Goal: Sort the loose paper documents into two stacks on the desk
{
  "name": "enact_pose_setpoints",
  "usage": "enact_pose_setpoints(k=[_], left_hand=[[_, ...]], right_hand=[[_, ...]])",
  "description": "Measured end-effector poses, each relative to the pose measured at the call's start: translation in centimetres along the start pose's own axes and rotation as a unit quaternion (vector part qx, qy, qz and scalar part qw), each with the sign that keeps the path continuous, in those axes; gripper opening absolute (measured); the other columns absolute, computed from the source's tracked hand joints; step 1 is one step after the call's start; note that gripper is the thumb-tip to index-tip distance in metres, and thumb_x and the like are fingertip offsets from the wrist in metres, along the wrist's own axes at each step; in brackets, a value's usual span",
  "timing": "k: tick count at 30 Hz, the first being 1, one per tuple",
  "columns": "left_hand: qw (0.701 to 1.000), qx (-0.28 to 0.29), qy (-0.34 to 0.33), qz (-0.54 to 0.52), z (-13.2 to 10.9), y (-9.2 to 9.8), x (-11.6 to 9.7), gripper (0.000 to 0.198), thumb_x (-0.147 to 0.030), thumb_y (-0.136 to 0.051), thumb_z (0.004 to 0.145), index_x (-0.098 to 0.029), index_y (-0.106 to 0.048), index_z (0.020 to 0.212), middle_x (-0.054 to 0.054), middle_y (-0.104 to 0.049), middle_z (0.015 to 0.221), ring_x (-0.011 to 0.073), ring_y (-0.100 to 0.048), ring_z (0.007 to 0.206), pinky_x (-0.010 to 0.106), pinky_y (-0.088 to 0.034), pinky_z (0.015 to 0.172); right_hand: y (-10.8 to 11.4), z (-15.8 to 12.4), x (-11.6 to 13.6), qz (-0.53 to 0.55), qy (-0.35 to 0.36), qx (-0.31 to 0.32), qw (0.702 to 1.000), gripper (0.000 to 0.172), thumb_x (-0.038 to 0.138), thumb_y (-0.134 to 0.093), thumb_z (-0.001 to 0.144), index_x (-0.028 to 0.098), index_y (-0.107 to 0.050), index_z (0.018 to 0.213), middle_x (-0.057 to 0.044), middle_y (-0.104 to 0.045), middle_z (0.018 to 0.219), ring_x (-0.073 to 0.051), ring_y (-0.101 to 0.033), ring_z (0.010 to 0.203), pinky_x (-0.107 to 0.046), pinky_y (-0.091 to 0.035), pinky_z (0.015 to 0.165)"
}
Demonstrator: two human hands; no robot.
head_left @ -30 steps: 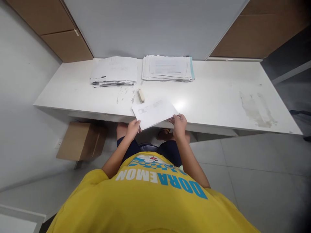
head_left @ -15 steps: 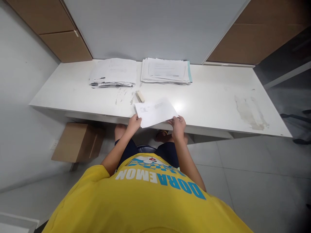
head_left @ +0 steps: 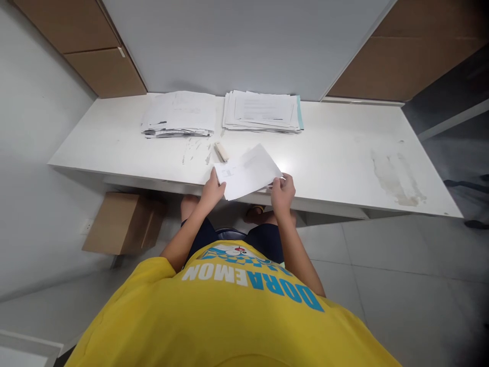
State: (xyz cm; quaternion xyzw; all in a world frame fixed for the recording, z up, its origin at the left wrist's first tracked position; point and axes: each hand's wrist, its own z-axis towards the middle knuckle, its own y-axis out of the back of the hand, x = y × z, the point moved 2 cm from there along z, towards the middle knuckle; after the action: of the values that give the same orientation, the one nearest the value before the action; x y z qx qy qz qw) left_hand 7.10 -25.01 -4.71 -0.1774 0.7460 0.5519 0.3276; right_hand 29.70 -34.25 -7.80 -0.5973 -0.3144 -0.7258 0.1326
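Sheets of white paper (head_left: pixel 246 176) are held tilted over the front edge of the desk, with faint print on their upper face. My left hand (head_left: pixel 213 192) pinches their left edge, thumb on top. At the right corner, my right hand (head_left: pixel 282 193) is closed on the paper between thumb and fingers. Just beyond the paper's left corner lies a small cream-coloured stapler-like object (head_left: pixel 221 152), which neither hand touches. How many sheets I hold cannot be made out.
On the white desk (head_left: pixel 336 153), a left paper stack (head_left: pixel 183 114) and a right paper stack (head_left: pixel 263 112) stand against the back panel. Brownish stains (head_left: pixel 395 178) mark the right side. A cardboard box (head_left: pixel 112 224) is below the desk at left.
The paper's far right corner has risen and turned away from me, and the sheets tilt more. My right hand has shifted its grip slightly; the left has turned a little.
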Motion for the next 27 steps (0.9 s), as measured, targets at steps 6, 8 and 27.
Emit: enact_pose_setpoints(k=[6, 8, 27], left_hand=[[0.999, -0.014, -0.005, 0.042, 0.3, -0.3, -0.4, 0.070, -0.023, -0.048, 0.094, -0.012, -0.022, 0.158, 0.011, -0.070, 0.104, 0.0288, -0.064, 0.102, 0.042, -0.048, 0.094], [0.995, -0.036, -0.011, 0.094, 0.3, -0.4, -0.5, 0.062, -0.022, -0.049, 0.093, -0.016, -0.035, 0.153, 0.012, -0.070, 0.110, 0.0320, -0.060, 0.110, 0.048, -0.044, 0.100], [0.930, -0.023, -0.278, 0.239, 7.2, 0.4, -2.2, 0.061, -0.031, -0.035, 0.098, -0.016, -0.032, 0.156, 0.008, -0.030, 0.165, 0.0250, -0.019, 0.155, 0.046, -0.017, 0.125]], right_hand=[[-0.1, 0.5, -0.6, 0.018, -0.019, -0.007, 1.000, 0.030, 0.037, -0.049, 0.083, 0.019, -0.056, 0.107, 0.000, -0.067, 0.079, -0.019, -0.063, 0.070, -0.034, -0.051, 0.075], [-0.1, 0.4, -0.8, 0.024, -0.028, -0.008, 0.999, 0.030, 0.037, -0.049, 0.083, 0.019, -0.055, 0.106, 0.002, -0.066, 0.076, -0.018, -0.063, 0.068, -0.034, -0.050, 0.075], [-0.9, 2.3, -0.6, 0.027, -0.060, -0.025, 0.997, 0.027, 0.032, -0.046, 0.083, 0.020, -0.055, 0.105, 0.005, -0.065, 0.069, -0.016, -0.065, 0.055, -0.030, -0.050, 0.074]])
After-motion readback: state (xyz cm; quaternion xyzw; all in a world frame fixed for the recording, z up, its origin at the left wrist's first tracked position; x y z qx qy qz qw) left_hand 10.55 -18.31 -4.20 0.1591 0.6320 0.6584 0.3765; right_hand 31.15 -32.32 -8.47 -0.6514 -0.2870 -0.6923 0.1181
